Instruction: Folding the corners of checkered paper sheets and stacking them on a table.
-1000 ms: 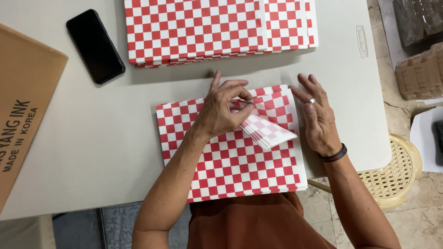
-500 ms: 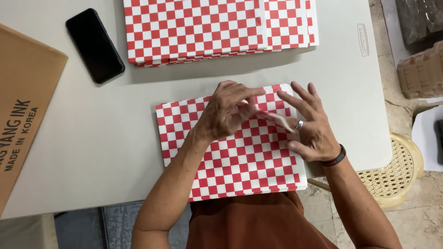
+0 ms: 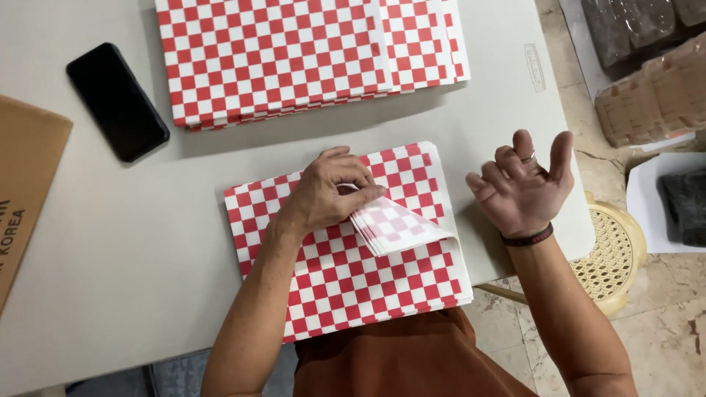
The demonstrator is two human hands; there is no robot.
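Observation:
A small stack of red-and-white checked paper sheets [image 3: 346,272] lies on the grey table [image 3: 132,265] right in front of me. My left hand [image 3: 327,192] rests on the stack and pinches its upper right corner, bending several sheets [image 3: 397,224] over so that their pale undersides show. My right hand [image 3: 522,187] is lifted off the table to the right of the stack, palm turned up and fingers spread, holding nothing. It wears a ring and a dark wristband.
A larger stack of checked sheets [image 3: 294,55] lies at the table's far side. A black phone [image 3: 116,101] is at the upper left and a brown cardboard box [image 3: 22,191] at the left edge. A woven stool [image 3: 614,257] stands at the right, with egg trays [image 3: 654,95] beyond.
My right hand has left the stack and risen to the right, opening palm up. My left hand has kept the folded corner, which shows again after being covered.

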